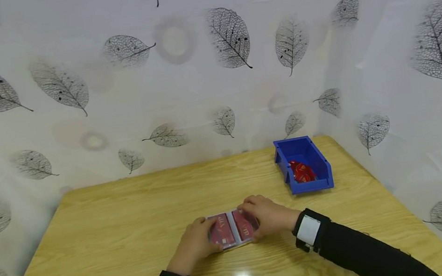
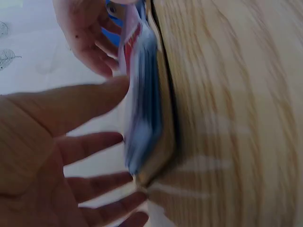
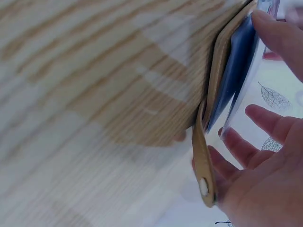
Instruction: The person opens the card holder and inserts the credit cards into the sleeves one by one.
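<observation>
A card holder [image 1: 233, 227] lies opened flat on the table, with red cards [image 1: 222, 230] marked "VIP" behind its clear sleeves. My left hand [image 1: 196, 240] holds its left end, thumb at the near side and fingers toward the far side. At the right end, my right hand [image 1: 272, 215] grips it likewise. Several bluish clear sleeves [image 2: 147, 94] are stacked over a tan cover [image 2: 163, 151] in the left wrist view. In the right wrist view a tan strap [image 3: 203, 161] with a snap hangs off the cover beside my right fingers.
A blue bin [image 1: 312, 186] stands at the back right of the wooden table [image 1: 123, 227], holding red items [image 1: 302, 171]. A white curtain [image 1: 197, 89] with a leaf print hangs behind the table and along its sides.
</observation>
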The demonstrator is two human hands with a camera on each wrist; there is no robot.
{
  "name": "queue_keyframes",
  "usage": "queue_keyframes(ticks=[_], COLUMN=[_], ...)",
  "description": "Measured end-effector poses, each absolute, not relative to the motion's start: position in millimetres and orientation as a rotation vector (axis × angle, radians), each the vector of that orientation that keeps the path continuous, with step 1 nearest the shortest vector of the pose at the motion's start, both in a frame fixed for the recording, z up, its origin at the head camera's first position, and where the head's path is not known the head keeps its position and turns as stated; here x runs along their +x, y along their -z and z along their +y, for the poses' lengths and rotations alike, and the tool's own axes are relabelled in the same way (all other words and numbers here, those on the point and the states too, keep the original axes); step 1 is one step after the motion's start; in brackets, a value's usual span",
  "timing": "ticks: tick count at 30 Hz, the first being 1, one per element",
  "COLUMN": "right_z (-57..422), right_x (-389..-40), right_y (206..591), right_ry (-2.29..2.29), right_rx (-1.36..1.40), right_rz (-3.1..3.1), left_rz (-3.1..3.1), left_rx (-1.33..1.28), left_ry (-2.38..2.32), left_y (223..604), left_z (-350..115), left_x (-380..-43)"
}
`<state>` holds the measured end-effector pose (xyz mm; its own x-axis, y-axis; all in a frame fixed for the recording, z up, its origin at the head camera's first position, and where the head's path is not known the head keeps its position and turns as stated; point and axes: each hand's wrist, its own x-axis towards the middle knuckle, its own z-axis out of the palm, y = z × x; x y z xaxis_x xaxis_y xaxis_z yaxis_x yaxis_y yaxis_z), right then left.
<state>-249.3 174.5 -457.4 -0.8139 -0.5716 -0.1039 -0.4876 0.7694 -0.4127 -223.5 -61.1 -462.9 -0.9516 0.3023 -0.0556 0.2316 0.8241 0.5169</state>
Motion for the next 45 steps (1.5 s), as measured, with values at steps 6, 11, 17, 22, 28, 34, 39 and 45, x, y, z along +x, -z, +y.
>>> queue_keyframes(ticks=[6,11,17,22,28,34,39,45], right_z=[175,163,146,143,139,145,175,242], right_x=[-250,-245,-239,-237,-236,-242,-265,-291], right_y=[454,446,446,454,457,447,423,413], right_ry=[0.671,0.952,1.254,1.239,0.980,0.927,1.056,1.251], right_rx=[-0.800,-0.717,-0.560,-0.602,-0.880,-0.914,-0.733,-0.274], right_rz=[2.689,2.709,2.608,2.506,2.567,2.518,2.678,2.938], left_rz=[2.840,2.851,2.864,2.845,2.823,2.864,2.874,2.921], left_rx=[0.525,0.581,0.599,0.468,0.452,0.592,0.561,0.604], left_ry=[-0.746,-0.720,-0.694,-0.722,-0.769,-0.700,-0.663,-0.622], left_y=[465,467,465,461,460,461,460,463], left_z=[-62,-58,-50,-46,-51,-53,-52,-53], left_x=[-226,-227,-229,-227,-225,-224,-226,-226])
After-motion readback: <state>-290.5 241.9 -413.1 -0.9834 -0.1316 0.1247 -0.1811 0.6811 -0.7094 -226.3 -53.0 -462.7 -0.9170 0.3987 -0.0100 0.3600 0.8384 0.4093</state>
